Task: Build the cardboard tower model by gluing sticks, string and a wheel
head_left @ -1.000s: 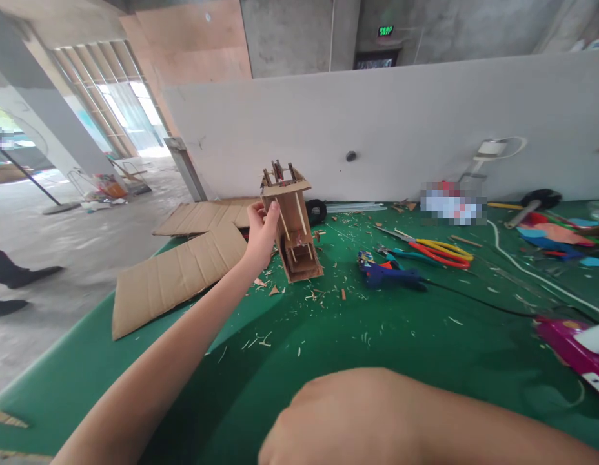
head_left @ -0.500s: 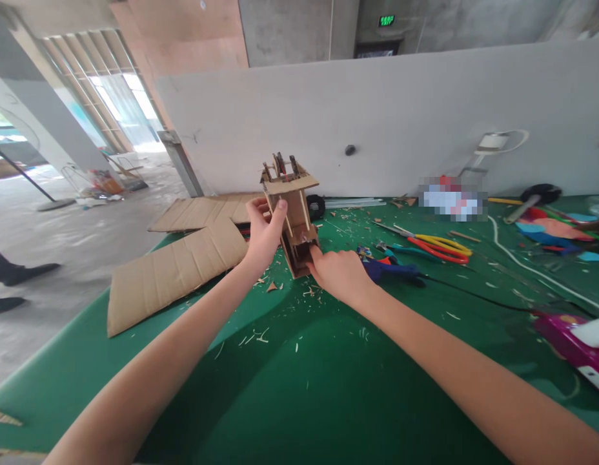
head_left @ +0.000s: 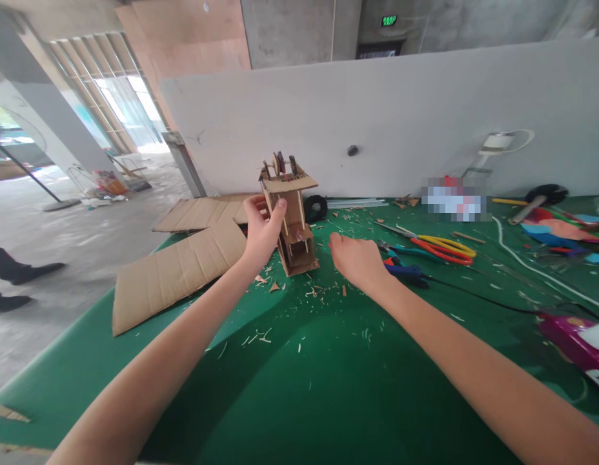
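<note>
A small cardboard tower model (head_left: 294, 223) stands upright on the green table (head_left: 299, 361), with sticks and small parts poking out of its top. My left hand (head_left: 261, 229) is wrapped round its upper left side, thumb against the front face. My right hand (head_left: 355, 259) hovers just right of the tower's base, a short gap away, fingers loosely curled with nothing visible in them. A blue glue gun (head_left: 406, 272) lies partly hidden behind that hand.
Flat cardboard sheets (head_left: 183, 268) lie at the table's left corner. Red and yellow pliers (head_left: 439, 247), a white cord (head_left: 532, 268), coloured scraps (head_left: 556, 229) and a pink tool (head_left: 578, 345) sit to the right. Cardboard shavings litter the table. A grey partition (head_left: 401, 123) backs the table. A person's shoes (head_left: 9, 284) show at the left.
My right hand came up from the near edge, touched the tower's lower opening half a second ago, and has now drawn back slightly to the right. The left hand kept its grip.
</note>
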The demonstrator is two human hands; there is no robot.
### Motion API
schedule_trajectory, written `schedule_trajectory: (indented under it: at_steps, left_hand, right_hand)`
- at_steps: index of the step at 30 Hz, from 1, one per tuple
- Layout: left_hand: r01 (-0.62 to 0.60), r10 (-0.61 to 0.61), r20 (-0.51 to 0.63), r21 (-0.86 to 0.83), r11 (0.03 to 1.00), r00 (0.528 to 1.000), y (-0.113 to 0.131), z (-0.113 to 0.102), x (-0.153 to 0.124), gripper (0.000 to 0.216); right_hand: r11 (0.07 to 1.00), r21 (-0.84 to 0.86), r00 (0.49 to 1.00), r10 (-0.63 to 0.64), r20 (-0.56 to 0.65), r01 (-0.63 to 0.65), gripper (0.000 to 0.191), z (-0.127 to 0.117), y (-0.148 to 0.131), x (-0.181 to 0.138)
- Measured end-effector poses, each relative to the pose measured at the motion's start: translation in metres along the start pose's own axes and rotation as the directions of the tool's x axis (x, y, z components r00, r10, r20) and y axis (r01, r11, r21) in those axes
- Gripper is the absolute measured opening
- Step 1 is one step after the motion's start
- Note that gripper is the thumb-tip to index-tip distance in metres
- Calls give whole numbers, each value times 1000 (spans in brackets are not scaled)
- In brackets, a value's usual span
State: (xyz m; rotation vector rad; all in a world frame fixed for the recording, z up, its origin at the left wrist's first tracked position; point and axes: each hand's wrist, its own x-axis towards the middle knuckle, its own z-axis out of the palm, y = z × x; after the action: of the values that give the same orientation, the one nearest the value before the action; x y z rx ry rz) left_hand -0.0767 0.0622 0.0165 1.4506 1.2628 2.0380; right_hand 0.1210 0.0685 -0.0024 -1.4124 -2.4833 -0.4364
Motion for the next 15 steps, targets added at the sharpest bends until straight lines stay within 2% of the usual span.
schedule_trajectory:
  at_steps: [3,7,9,11,13,15]
  left_hand:
    - [-25,25,8,-19,999,1000,0,-2,3,54]
    - [-68,75,93,-80,994,993,4,-6,5,48]
    - [-69,83,146,-101,992,986,8,-6,4,45]
    - [-64,87,179,-131,989,980,12,-6,3,46]
    - [-54,91,208,-176,983,974,15,-3,1,48]
    - [-33,80,197,-233,972,977,15,-1,0,50]
  right_hand:
    - [986,13,983,163,87,-165,28,6,19,5]
    - [957,56,958,284,32,-285,30,12,36,7]
    - [963,143,973,228,24,-229,30,15,36,6]
    - [973,202,994,106,32,-110,33,19,33,5]
    - [984,176,999,8,37,-14,35,23,28,4]
    - [994,101,997,-34,64,27,33,27,25,4]
